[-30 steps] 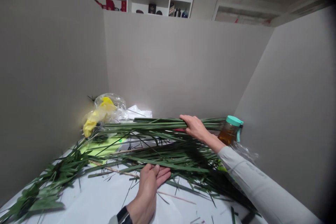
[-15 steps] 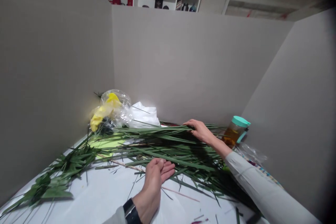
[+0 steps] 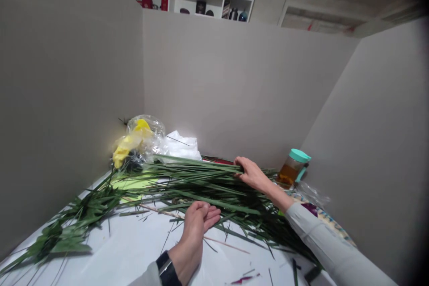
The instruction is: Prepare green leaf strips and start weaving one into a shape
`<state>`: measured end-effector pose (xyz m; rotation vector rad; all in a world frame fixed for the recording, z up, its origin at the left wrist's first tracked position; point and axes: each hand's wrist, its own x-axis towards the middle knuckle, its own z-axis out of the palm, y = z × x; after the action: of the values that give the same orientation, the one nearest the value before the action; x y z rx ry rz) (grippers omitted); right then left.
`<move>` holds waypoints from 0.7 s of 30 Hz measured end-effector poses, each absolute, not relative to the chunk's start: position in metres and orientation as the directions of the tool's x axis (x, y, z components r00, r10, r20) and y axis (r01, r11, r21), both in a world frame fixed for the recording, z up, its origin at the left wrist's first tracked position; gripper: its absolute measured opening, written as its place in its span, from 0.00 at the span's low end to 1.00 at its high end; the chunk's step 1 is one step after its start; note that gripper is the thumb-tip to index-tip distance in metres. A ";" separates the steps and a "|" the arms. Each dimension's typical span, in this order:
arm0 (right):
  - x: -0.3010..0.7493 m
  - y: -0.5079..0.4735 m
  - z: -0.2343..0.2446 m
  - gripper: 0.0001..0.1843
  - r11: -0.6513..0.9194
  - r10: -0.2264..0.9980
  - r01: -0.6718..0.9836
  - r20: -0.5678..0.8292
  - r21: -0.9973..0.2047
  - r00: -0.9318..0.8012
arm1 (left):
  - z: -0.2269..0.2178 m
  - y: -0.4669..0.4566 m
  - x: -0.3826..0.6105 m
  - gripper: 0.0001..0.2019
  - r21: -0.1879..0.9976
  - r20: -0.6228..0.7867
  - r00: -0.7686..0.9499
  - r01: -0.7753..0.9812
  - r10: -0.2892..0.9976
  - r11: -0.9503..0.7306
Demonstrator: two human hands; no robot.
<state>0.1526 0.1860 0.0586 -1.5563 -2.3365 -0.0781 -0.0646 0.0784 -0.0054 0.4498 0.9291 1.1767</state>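
Note:
A thick heap of long, narrow green leaves (image 3: pixel 208 183) lies across the white table (image 3: pixel 134 250). My right hand (image 3: pixel 248 170) is at the far side of the heap, its fingers curled round a bunch of the leaves. At the near edge of the heap, my left hand (image 3: pixel 201 220) rests palm up with its fingers stretched out and nothing held in it. A dark band circles the left wrist. Broader leafy stems (image 3: pixel 77 219) lie on the left side of the table.
A jug of amber liquid with a turquoise lid (image 3: pixel 295 167) stands at the right back. Yellow gloves (image 3: pixel 132 143) in clear plastic and a white bag (image 3: pixel 181 145) lie at the back left. Grey partitions (image 3: pixel 234 85) enclose the table. Leaf scraps are scattered in front.
My right hand has closed further round the leaves and shifted slightly, lifting some of them. My left hand stays nearly still. The whole view has turned a little.

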 end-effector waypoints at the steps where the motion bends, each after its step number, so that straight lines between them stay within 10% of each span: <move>1: 0.152 0.187 0.058 0.15 0.398 0.891 0.908 0.292 -0.132 -0.349 | -0.005 0.078 -0.065 0.06 0.732 -0.379 0.089 -0.580 0.921 0.357; 17: 0.153 0.176 0.091 0.13 0.455 0.836 0.824 0.480 -0.338 -0.265 | 0.043 0.091 -0.077 0.02 0.813 -0.147 -0.070 -0.576 0.987 0.080; 21: 0.146 0.174 0.087 0.13 0.481 0.822 0.795 0.505 -0.371 -0.262 | 0.071 0.117 -0.071 0.15 0.765 -0.117 -0.088 -0.643 0.989 0.033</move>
<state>0.1456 0.1736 0.0870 -1.3305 -2.0755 0.0549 -0.0714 0.1166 0.0712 0.5679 0.8011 1.4890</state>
